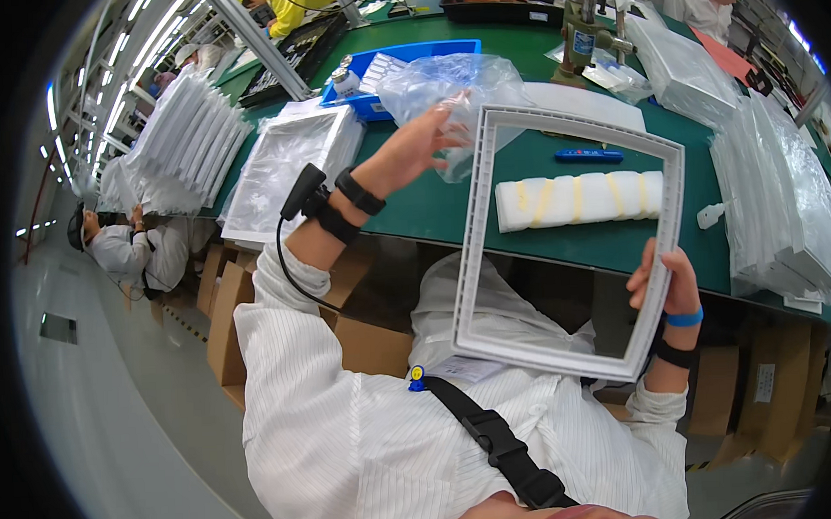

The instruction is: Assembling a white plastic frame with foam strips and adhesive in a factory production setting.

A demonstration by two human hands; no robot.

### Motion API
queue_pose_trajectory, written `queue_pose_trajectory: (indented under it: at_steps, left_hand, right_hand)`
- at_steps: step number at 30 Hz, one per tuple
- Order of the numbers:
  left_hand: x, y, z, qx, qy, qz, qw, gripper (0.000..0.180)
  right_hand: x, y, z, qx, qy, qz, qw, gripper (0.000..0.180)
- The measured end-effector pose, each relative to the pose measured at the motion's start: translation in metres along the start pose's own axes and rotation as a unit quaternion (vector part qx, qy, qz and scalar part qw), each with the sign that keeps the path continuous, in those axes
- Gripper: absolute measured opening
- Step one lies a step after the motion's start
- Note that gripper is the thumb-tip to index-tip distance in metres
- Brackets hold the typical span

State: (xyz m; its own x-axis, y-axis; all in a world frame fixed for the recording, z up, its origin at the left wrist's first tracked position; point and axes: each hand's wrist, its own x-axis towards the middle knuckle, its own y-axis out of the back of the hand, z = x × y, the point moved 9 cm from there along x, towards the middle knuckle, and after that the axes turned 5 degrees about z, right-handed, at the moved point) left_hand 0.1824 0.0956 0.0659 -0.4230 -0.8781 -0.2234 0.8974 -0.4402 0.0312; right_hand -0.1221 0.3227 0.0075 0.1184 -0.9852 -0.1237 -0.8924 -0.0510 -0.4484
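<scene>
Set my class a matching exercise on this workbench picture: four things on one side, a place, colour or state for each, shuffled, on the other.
1. Left hand
2. Right hand
3. Padded block
4. Bin

A. Blue
B. Grips the white frame
C. At the clear plastic bag
D. White, with yellow bands

Pairs: 1-C, 2-B, 3-D, 4-A

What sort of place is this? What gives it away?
Probably a factory assembly or packing area: a long green workbench, a stack of plastic-wrapped white parts at its right end, and a co-worker in white workwear off to the left.
</scene>
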Motion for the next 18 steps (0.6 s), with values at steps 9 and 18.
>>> queue_pose_trajectory:
  at_steps: [9, 18]
  left_hand:
    - [0.045, -0.04, 0.006, -0.073, -0.067, -0.008, 0.995, 0.046]
    - [0.04, -0.06, 0.006, -0.046, -0.119, -0.023, 0.992, 0.044]
  right_hand:
    - [0.02, -0.004, 0.049, -0.032, -0.081, -0.035, 0.996, 0.04]
    - [0.043, 0.019, 0.026, 0.081, 0.022, 0.101, 0.991, 0.063]
